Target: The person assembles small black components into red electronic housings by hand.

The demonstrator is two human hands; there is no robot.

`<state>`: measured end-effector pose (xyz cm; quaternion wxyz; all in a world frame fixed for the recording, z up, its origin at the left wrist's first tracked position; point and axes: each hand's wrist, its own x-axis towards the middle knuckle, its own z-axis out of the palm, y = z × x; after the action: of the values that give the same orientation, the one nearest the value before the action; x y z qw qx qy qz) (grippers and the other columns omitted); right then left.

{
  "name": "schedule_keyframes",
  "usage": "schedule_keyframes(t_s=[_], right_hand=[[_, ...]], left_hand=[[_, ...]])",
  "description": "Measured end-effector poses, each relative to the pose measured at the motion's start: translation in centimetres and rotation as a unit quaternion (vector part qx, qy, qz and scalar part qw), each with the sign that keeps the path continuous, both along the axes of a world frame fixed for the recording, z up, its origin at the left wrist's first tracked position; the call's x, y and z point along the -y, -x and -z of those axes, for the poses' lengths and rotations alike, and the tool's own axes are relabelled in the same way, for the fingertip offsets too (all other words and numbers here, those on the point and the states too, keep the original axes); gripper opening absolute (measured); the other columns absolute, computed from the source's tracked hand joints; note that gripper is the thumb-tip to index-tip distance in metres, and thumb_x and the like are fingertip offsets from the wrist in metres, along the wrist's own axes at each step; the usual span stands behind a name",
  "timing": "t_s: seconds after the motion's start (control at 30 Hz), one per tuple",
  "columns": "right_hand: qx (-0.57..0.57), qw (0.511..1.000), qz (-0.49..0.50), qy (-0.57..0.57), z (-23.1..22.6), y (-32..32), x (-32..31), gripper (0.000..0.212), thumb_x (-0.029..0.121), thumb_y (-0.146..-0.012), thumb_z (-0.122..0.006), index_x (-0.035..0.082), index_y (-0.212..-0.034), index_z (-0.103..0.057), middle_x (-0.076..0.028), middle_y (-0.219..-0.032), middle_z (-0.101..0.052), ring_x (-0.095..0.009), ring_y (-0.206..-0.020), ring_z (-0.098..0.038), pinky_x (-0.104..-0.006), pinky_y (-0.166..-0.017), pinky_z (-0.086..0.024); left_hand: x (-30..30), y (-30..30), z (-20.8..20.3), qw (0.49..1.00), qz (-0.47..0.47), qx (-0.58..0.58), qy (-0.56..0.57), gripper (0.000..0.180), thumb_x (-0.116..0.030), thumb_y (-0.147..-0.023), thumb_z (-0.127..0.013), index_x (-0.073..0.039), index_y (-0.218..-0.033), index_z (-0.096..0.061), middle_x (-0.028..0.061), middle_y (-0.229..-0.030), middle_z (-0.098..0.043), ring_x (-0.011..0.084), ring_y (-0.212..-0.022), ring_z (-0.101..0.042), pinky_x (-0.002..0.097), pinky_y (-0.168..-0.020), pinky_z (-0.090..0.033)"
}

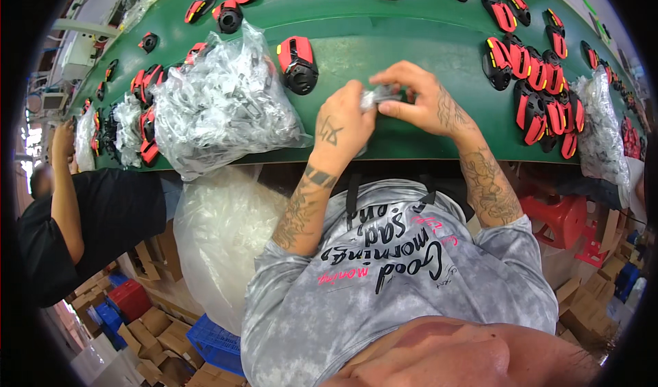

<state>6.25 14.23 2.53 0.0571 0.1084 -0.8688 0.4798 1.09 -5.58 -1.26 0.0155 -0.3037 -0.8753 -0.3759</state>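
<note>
Above the near edge of the green table, my left hand (343,118) pinches a small clear plastic packet (370,99). My right hand (421,99) meets it, with thumb and fingers closed on the packet's other end, where something dark shows. What lies inside the wrapping is too small to make out. Left of my hands rests a large clear bag (212,99) filled with similar small packets. Just beyond it, a single red-and-black molded shell (297,64) with an oval outline lies on the table.
Clusters of red-and-black shells (538,72) lie on the green table (411,51) at right. Another bag of packets (606,127) stands at the far right. A big translucent bag (219,243) hangs below the edge. A person in black (103,216) works at left. A red stool (555,216) stands behind.
</note>
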Motion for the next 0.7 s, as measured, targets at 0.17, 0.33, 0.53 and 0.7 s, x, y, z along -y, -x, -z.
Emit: schedule_keyframes(t_s=[0.17, 0.33, 0.53, 0.7], right_hand=[[0.059, 0.967, 0.173, 0.178, 3.4, -2.0, -5.7, 0.021, 0.018, -0.099, -0.069, -0.001, -0.108, -0.072, -0.003, -0.085, -0.072, -0.012, -0.076, -0.067, -0.0265, -0.069, -0.054], [0.054, 0.906, 0.204, 0.367, 7.6, -2.2, -8.2, 0.020, 0.021, -0.105, -0.060, 0.001, -0.107, -0.061, -0.005, -0.088, -0.068, -0.011, -0.066, -0.064, -0.0256, -0.057, -0.054], [-0.039, 0.857, 0.376, 0.350, 6.3, -3.1, -8.3, 0.020, 0.020, -0.106, -0.060, 0.000, -0.105, -0.061, -0.004, -0.086, -0.066, -0.009, -0.068, -0.061, -0.0234, -0.059, -0.053], [-0.049, 0.888, 0.329, 0.318, 1.9, -2.9, -10.0, 0.015, 0.015, -0.104, -0.062, 0.000, -0.107, -0.063, -0.003, -0.081, -0.066, -0.007, -0.066, -0.057, -0.0225, -0.059, -0.047]], left_hand=[[-8.3, 2.3, -0.9, 0.976, 0.056, 0.163, -0.135, 0.024, -0.015, -0.085, -0.078, -0.001, -0.100, -0.065, 0.0151, -0.087, -0.072, 0.0240, -0.078, -0.072, 0.0384, -0.068, -0.055], [-13.5, 2.9, 1.6, 0.833, 0.184, 0.423, -0.307, 0.030, -0.008, -0.085, -0.080, 0.005, -0.110, -0.069, 0.0060, -0.091, -0.072, 0.0133, -0.075, -0.067, 0.0283, -0.071, -0.057], [-13.3, 4.9, 2.6, 0.805, 0.148, 0.450, -0.357, 0.022, -0.008, -0.082, -0.086, -0.002, -0.095, -0.069, 0.0009, -0.081, -0.067, 0.0083, -0.067, -0.060, 0.0252, -0.060, -0.049], [-12.8, 5.8, 3.0, 0.766, 0.198, 0.517, -0.326, 0.021, -0.011, -0.087, -0.082, -0.002, -0.098, -0.067, -0.0006, -0.082, -0.064, 0.0083, -0.066, -0.056, 0.0241, -0.061, -0.047]])
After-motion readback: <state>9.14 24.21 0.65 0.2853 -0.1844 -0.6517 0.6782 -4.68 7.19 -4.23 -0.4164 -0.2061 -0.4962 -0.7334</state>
